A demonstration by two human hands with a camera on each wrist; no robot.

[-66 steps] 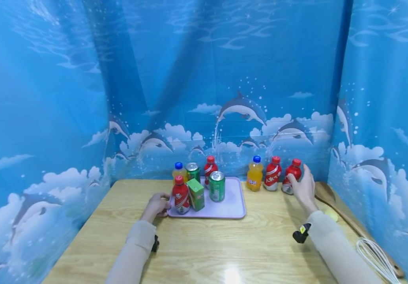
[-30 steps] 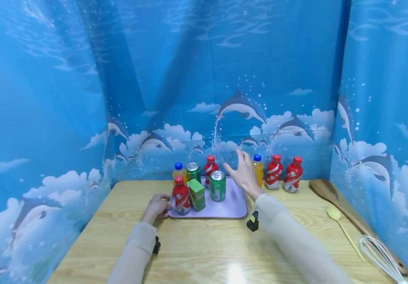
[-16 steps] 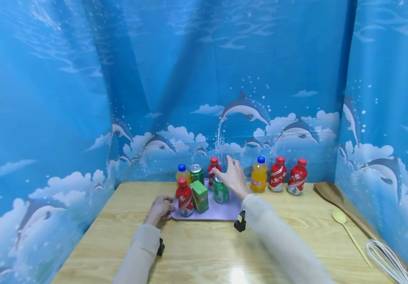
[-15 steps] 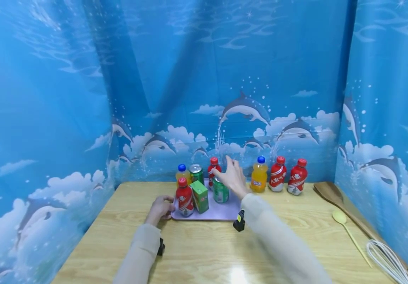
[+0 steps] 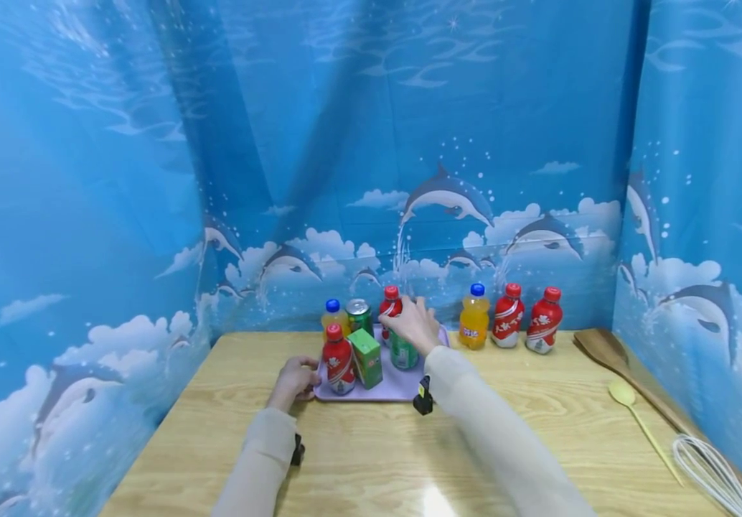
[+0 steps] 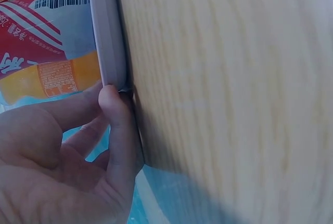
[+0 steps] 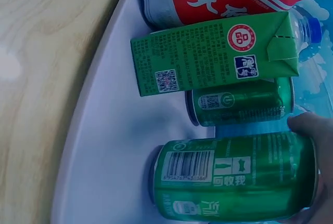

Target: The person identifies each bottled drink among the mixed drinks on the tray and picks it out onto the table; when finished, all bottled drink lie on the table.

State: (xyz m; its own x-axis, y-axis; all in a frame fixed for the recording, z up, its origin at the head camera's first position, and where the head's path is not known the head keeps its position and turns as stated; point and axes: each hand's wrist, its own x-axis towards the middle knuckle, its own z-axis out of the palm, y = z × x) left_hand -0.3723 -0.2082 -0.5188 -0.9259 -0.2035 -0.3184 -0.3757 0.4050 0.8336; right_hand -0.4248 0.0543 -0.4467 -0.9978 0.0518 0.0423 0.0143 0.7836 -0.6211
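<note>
The right hand (image 5: 418, 322) has come down from a spread pose above the tray (image 5: 395, 384): thumb and fingers now curl around the top of the front green can (image 5: 405, 354). The fingertips on the can's far side are partly hidden, so their contact is hard to confirm. The can stands upright in the tray's right half, near the desk's (image 5: 358, 467) rear edge. This change appears to begin handling of that can.

The left hand (image 5: 296, 377) pinches the tray's left rim between thumb and fingers, likely steadying it.

A red bottle (image 5: 339, 362) and a green carton (image 5: 367, 359) stand at the tray's front left. Toward the desk's rear right corner, off the tray, stand 1 orange bottle (image 5: 474, 322) and 2 red bottles. A whisk (image 5: 710, 470) lies along the desk's right edge.
</note>
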